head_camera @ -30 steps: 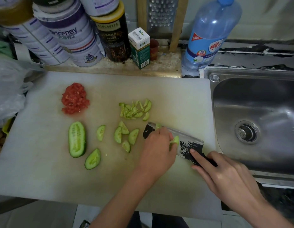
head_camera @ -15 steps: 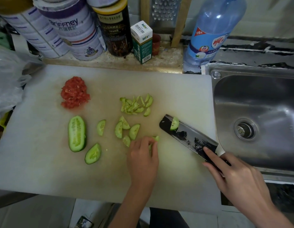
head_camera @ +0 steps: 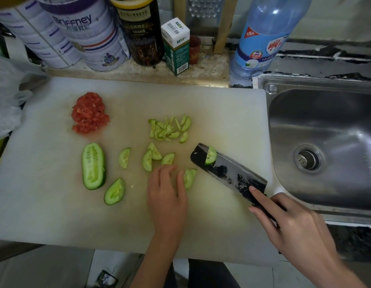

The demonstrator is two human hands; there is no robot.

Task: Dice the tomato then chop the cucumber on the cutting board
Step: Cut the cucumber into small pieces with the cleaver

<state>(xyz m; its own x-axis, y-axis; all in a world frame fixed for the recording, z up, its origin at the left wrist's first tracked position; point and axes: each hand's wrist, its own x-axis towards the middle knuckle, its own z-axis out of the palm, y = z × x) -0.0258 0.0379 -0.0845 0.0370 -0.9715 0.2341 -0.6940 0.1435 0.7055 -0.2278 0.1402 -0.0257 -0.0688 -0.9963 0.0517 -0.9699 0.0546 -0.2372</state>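
The cutting board (head_camera: 55, 204) runs on its right edge against the rim of the sink (head_camera: 305, 84); its far edge lies along a ledge carrying tins (head_camera: 91, 32), a small box (head_camera: 176, 46) and a water bottle (head_camera: 263, 36). A plastic bag (head_camera: 5, 96) crowds the left edge. Bare board is found in a wide strip along the near edge, in the near left corner and in the far right corner beside the sink. The diced tomato (head_camera: 89, 114) sits heaped at the far left of the board. Nearer than it, an uncut cucumber half (head_camera: 93, 166) lies cut face up, with an end piece (head_camera: 115, 191) just beside it. At mid-board lies a pile of chopped cucumber (head_camera: 170, 128), with loose half-moon slices (head_camera: 151, 159) between it and the left hand (head_camera: 167, 196). That hand rests palm down, fingertips bent onto the board, thumb against a few stacked slices (head_camera: 188, 177); whether anything is pinched beneath the fingers cannot be told. The right hand (head_camera: 292, 227) is clenched round the handle of the cleaver (head_camera: 228, 172), forefinger laid along the blade's flank. The blade points toward mid-board, flat side up, with one slice (head_camera: 210, 155) stuck near its tip. Whether its edge touches the board cannot be told.
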